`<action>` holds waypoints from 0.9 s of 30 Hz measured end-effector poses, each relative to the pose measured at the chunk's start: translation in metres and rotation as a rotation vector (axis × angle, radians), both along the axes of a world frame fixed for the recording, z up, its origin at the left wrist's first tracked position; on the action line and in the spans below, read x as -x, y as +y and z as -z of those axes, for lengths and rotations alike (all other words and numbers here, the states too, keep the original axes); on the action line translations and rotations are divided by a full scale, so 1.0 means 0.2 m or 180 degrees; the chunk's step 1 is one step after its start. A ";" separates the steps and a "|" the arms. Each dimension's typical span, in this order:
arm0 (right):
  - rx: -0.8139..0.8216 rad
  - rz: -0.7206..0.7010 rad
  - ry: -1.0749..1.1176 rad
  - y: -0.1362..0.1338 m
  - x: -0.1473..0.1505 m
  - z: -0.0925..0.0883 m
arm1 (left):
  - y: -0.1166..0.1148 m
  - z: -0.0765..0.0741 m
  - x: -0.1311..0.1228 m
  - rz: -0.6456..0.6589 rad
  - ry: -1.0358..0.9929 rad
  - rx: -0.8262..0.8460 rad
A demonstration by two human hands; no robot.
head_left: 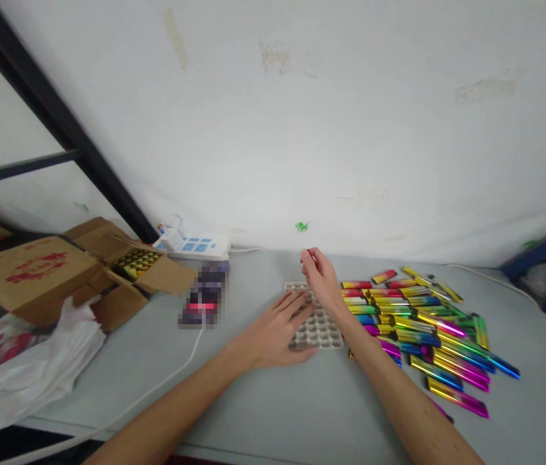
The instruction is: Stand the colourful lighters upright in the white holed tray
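Note:
A pale tray with rows of small round holes (319, 329) lies on the grey table. My left hand (277, 330) rests over its left side, fingers stretched out and apart, covering part of the tray. Above the far edge of the tray my right hand (320, 278) is closed in a pinch. A small dark bit shows at its fingertips, but what it is I cannot make out. Right of the tray, partly behind my right forearm, several shiny slim tubes (415, 336) in gold, red, green, blue and magenta lie in a loose heap.
An opened cardboard box (43, 274) with gold-topped pieces inside stands left, beside a white plastic bag (35, 374). A white power strip (200, 247) sits against the wall. A pixelated phone-like object (205, 294) lies in front, with a white cable (171, 374) crossing the table.

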State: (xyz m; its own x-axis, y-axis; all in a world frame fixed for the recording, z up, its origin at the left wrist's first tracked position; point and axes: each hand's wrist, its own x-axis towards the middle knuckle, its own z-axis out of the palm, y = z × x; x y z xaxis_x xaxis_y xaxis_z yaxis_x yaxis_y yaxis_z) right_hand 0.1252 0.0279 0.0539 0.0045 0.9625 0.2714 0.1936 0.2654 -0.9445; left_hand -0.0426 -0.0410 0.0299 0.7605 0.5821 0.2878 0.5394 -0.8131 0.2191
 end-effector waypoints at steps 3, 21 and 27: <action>-0.0137 0.0229 -0.0245 -0.01 0.01 -0.02 | 0.00 0.01 0.00 0.0018 0.0013 0.0043; -0.0166 0.0444 -0.0847 -0.10 -0.08 0.01 | 0.00 0.01 0.01 -0.0200 -0.0299 -0.0030; -0.0110 0.0518 -0.0842 -0.08 -0.07 0.03 | -0.01 0.01 -0.01 -0.0099 -0.0368 0.0077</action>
State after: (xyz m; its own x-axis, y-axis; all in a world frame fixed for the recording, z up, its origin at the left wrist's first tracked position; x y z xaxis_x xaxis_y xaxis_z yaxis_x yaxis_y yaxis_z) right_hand 0.1400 0.0123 0.0484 0.0827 0.9450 0.3164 0.4740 0.2420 -0.8466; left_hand -0.0414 -0.0440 0.0279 0.7045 0.6128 0.3581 0.5344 -0.7900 0.3006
